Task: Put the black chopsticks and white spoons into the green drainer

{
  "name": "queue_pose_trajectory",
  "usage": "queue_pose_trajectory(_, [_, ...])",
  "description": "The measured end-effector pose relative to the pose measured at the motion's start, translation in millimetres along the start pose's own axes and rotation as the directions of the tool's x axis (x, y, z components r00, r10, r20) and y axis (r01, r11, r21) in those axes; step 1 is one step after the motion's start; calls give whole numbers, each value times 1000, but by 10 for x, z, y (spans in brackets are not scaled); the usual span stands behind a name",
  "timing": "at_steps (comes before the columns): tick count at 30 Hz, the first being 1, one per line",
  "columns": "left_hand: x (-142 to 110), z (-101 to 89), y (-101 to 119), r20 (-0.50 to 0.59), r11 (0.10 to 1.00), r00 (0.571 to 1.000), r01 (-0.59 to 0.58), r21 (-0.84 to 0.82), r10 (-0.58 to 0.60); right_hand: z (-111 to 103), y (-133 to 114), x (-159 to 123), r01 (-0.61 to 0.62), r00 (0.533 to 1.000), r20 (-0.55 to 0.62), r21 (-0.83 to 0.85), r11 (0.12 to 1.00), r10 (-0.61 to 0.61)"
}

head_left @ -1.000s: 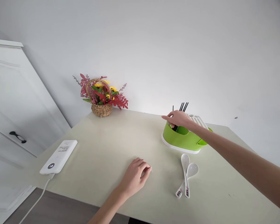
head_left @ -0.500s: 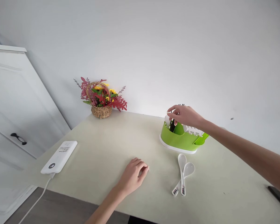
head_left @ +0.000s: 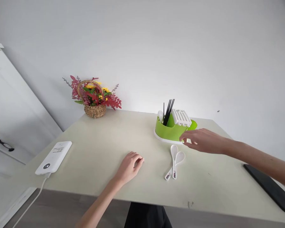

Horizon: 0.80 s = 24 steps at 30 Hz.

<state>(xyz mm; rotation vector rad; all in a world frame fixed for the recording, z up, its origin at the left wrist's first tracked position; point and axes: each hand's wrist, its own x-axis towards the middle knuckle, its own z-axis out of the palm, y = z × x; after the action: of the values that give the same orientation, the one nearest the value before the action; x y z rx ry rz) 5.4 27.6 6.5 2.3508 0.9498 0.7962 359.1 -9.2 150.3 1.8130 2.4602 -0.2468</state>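
A person's right hand [head_left: 199, 140] hangs over a pale worktop [head_left: 133, 133] in front of a green holder [head_left: 167, 132], fingers bent and parted from the thumb, with nothing visible in its hold; whether it touches the holder cannot be told. The left hand [head_left: 129, 167] rests near the front edge, loosely curled, a gap between thumb and fingers, and nothing seen in it. The white spoons [head_left: 174, 163] lie crossed on the worktop, just in front of the holder and between the two hands. Because one handle lies over the other, a tug on the lower spoon could send the upper one sliding, while a low sweep of the right hand might jog the holder and rattle its contents. The white cable [head_left: 39, 193], drooping past the edge, could drag its power bank [head_left: 54, 158] if snagged. The count: two spoons on the worktop, one more white spoon [head_left: 160, 115] standing in the holder beside what look like four black chopsticks [head_left: 168, 113], one slotted white rack [head_left: 181, 117], one flower basket [head_left: 95, 111], one power bank, one cable and one dark flat object [head_left: 269, 188], partly hidden by the right arm.
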Motion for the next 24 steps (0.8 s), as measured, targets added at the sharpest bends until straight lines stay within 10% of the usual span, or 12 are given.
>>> queue_pose_trajectory(13, [-4, -9, 5, 7, 1000, 1000, 4, 25, -4, 874, 160, 131, -365, 917, 273, 279, 888, 291])
queue_pose_trajectory(24, [18, -3, 2, 0, 1000, 1000, -11, 28, 11, 851, 147, 211, -518, 836, 472, 511, 686, 279])
